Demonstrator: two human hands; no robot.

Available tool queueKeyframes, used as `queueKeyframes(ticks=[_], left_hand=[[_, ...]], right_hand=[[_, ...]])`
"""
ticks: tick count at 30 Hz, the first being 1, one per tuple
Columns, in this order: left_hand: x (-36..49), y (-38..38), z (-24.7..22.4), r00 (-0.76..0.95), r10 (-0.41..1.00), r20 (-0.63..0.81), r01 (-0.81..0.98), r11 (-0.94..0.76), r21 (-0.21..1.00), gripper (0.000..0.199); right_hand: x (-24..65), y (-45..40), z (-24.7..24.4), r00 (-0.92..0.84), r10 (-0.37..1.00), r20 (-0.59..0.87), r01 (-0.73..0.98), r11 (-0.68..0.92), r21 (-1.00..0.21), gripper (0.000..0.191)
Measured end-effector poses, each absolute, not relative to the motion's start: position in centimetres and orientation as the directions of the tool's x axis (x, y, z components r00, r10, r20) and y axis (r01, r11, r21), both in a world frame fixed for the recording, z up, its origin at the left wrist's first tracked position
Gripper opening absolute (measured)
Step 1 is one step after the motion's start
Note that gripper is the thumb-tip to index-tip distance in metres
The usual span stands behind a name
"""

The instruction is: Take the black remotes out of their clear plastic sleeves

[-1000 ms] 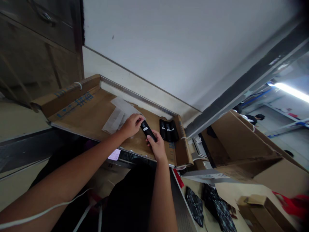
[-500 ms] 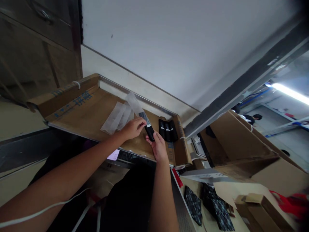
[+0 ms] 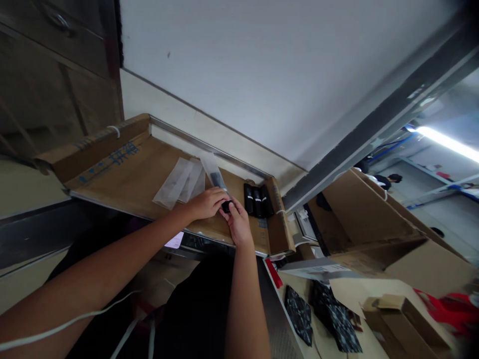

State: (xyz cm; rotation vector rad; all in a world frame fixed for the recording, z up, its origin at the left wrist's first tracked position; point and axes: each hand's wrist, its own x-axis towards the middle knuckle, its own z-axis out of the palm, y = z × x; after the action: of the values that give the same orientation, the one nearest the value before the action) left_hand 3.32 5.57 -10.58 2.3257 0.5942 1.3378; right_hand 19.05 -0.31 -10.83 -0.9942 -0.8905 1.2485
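A slim black item with a white band (image 3: 226, 206) is between my two hands over the cardboard-lined tray, its far part inside a clear plastic sleeve (image 3: 210, 164). My left hand (image 3: 207, 203) pinches at the sleeve's near end. With thumb and fingers, my right hand (image 3: 237, 219) is closed around the near end of the black item, which shows only in part. Several flat clear sleeves (image 3: 172, 183) lie just left of my hands. To the right, three black items with white bands (image 3: 257, 199) sit side by side.
The cardboard tray (image 3: 112, 187) has raised sides and stands against a white wall panel (image 3: 224, 75). At right are a large open carton (image 3: 366, 219), black patterned pouches (image 3: 299, 314) and a smaller box (image 3: 407, 324). A person (image 3: 387, 180) is far off.
My hands have come together, and the black item has tipped and gone deeper between them, so less of it shows. My right hand has moved up and left.
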Motion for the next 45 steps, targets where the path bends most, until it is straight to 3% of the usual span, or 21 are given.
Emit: queueKeyframes(ticks=[9,22,37,41,45], left_hand=[[3.3,5.7,-11.1,0.387,0.668,0.636,0.339,-0.744,0.576,0.010],[3.2,6.1,-11.2,0.379,0.755,0.535,0.378,-0.654,0.656,0.013],[2.8,5.9,-10.8,0.428,0.725,0.539,0.226,-0.664,0.713,0.009],[2.8,5.7,-10.6,0.432,0.731,0.529,0.224,-0.655,0.722,0.009],[2.9,5.5,-10.5,0.441,0.718,0.538,0.195,-0.662,0.724,0.006]], right_hand=[[19.2,-0.3,-10.9,0.146,0.989,-0.023,-0.373,0.033,-0.927,0.049],[18.9,-0.7,-10.6,0.143,0.989,-0.026,-0.344,0.026,-0.938,0.050],[18.6,0.5,-11.3,0.216,0.975,-0.044,-0.369,0.040,-0.929,0.041],[18.2,1.8,-12.1,0.299,0.953,-0.039,-0.296,0.054,-0.954,0.040],[17.9,3.7,-12.9,0.447,0.894,0.020,-0.106,0.075,-0.992,0.037]])
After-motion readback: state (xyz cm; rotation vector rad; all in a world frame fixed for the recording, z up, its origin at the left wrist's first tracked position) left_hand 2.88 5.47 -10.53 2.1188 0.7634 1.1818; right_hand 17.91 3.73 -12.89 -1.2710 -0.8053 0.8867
